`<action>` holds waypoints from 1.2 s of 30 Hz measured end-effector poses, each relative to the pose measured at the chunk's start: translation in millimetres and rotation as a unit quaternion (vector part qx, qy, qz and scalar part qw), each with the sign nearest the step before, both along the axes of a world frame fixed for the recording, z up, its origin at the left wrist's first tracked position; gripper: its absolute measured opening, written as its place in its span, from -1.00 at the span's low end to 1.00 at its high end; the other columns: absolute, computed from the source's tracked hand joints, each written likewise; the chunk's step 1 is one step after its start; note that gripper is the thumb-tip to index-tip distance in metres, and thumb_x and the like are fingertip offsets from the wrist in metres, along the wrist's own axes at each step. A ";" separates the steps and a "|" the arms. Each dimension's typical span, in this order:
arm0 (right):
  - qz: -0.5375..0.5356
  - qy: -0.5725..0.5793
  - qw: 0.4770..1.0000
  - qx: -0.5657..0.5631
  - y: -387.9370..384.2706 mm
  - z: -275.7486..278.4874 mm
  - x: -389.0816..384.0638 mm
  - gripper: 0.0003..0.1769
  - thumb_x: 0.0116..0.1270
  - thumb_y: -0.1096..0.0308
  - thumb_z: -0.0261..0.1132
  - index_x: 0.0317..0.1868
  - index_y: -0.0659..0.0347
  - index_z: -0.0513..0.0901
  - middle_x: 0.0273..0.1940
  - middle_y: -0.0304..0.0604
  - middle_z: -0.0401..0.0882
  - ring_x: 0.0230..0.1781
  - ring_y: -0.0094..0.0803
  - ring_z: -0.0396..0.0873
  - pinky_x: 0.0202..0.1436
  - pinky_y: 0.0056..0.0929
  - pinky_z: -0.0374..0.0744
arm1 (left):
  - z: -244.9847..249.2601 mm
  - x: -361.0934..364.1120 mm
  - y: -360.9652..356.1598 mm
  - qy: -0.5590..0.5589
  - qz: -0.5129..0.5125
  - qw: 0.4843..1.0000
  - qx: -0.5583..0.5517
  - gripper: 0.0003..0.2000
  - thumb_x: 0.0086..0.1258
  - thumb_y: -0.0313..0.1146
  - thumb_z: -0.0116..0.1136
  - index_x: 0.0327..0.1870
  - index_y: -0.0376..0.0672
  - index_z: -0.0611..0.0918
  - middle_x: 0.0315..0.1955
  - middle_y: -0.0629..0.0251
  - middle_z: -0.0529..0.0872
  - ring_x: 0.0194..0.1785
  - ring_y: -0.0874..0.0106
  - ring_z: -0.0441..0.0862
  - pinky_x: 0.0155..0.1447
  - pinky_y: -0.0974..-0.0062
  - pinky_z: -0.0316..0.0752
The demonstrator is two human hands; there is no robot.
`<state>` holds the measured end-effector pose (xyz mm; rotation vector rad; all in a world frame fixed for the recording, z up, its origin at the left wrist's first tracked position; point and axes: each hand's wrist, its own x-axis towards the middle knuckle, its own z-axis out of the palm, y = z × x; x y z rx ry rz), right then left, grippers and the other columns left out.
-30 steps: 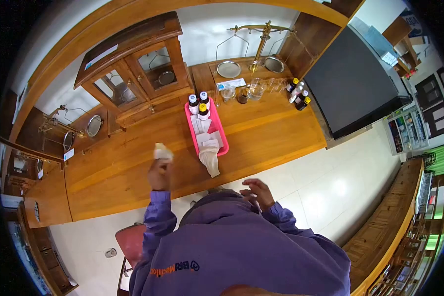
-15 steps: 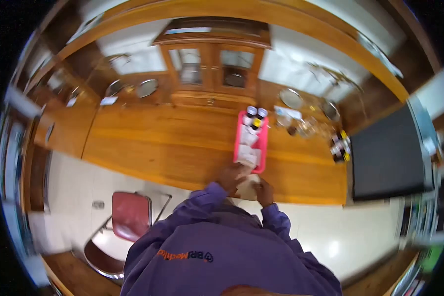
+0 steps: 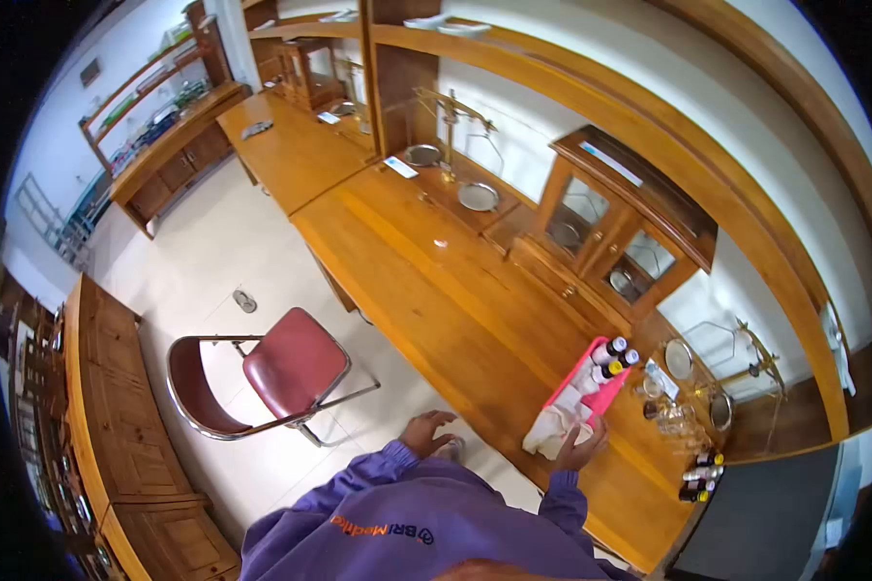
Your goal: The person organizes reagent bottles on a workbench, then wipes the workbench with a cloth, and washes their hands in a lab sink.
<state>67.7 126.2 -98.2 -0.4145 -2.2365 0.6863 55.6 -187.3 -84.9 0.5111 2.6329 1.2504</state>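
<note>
My left hand (image 3: 426,434) is off the front edge of the table, fingers spread and holding nothing. My right hand (image 3: 583,447) rests at the near end of a pink tray (image 3: 607,397), its fingers apart against a crumpled white cloth or paper (image 3: 552,426). That white material lies over the tray's near end and hides part of its rim. At the tray's far end stand small bottles, among them a white-capped bottle (image 3: 617,345) and a yellow-capped bottle (image 3: 612,369). What lies under the white material is hidden.
A wooden cabinet with glass doors (image 3: 601,232) stands at the back of the table (image 3: 407,281). Brass balance scales (image 3: 451,145) flank it. Glassware (image 3: 676,416) and more bottles (image 3: 702,474) are at right, near a dark panel (image 3: 765,513). A red folding chair (image 3: 296,358) stands at left.
The view has swung left. Both hands were together on the white material in front of the tray; now my left hand is away from it, and the material lies on the tray's near end.
</note>
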 end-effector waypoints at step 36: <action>0.612 -0.165 0.752 -0.178 -707.5 -23.6 185.3 -0.64 -0.01 0.43 0.27 -0.14 0.19 0.42 -0.11 -0.08 0.36 -0.05 -0.26 0.35 0.01 -0.39 0.36 | 48.6 406.2 -479.9 0.112 0.628 0.770 -0.021 -0.62 0.06 -0.43 0.19 -0.04 -0.24 0.45 -0.10 0.10 0.51 0.01 0.16 0.43 0.11 0.33 0.28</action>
